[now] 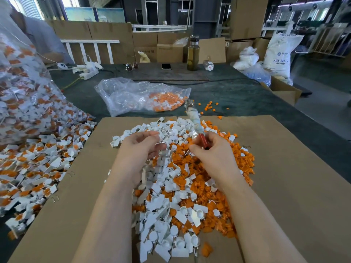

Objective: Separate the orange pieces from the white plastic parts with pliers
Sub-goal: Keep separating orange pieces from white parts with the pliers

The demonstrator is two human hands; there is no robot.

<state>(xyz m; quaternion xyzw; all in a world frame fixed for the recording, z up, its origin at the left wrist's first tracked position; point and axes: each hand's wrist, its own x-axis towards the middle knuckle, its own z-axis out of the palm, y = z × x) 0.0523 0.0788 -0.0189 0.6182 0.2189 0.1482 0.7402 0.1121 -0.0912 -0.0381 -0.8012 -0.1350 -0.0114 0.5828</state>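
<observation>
A heap of separated white plastic parts point(163, 209) and orange pieces point(207, 188) covers the middle of a cardboard sheet point(284, 179). My right hand point(212, 154) grips pliers point(195, 122) by the red part, with the cloth-wrapped handles pointing up and away. My left hand point(144, 149) is beside it with fingers curled, pinching a small white part point(163, 143) near the pliers' tip. The jaws are hidden behind my fingers.
Unseparated white-and-orange parts point(36, 168) spill from a big clear bag point(22, 95) at the left. A smaller bag point(140, 95) holding orange pieces lies beyond the cardboard. Farther back stand a bottle point(193, 54), a phone point(166, 66), sunglasses point(131, 66) and a power strip point(88, 73).
</observation>
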